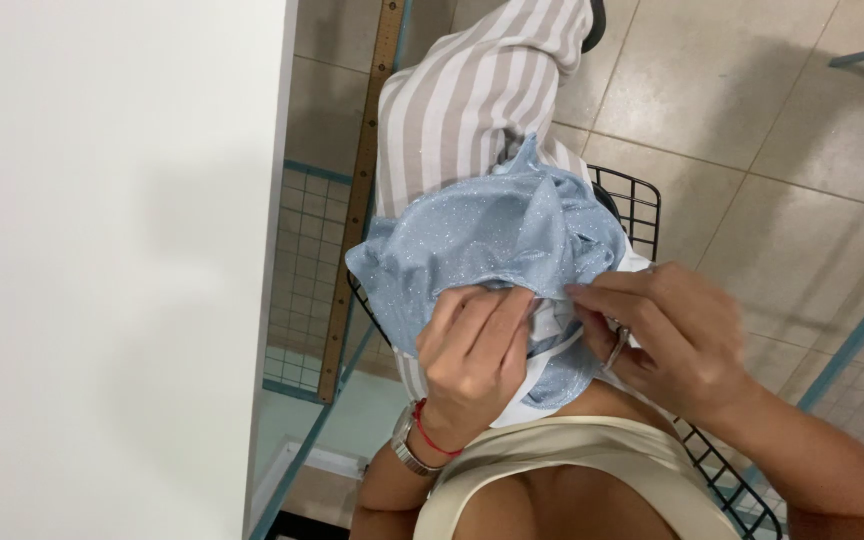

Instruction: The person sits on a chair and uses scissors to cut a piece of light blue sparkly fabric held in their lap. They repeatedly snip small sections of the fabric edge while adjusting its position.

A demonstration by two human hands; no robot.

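A light blue speckled fabric piece [472, 245] lies bunched on my lap, over striped beige-and-white trousers [472, 90]. My left hand [477, 355] pinches the fabric's lower edge with fingers curled around it; a watch and a red thread sit on its wrist. My right hand [667, 335] grips the same edge from the right, fingertips close to those of the left hand, and a small metal tool, possibly scissors [617, 350], shows under its fingers. White lining [552, 325] peeks out between the hands.
A white tabletop [112, 260] fills the left side. A wooden ruler [362, 190] leans along its edge. I sit on a black wire chair [632, 205] above a tiled floor [772, 130]. Teal frames with wire grids [302, 290] stand below the table.
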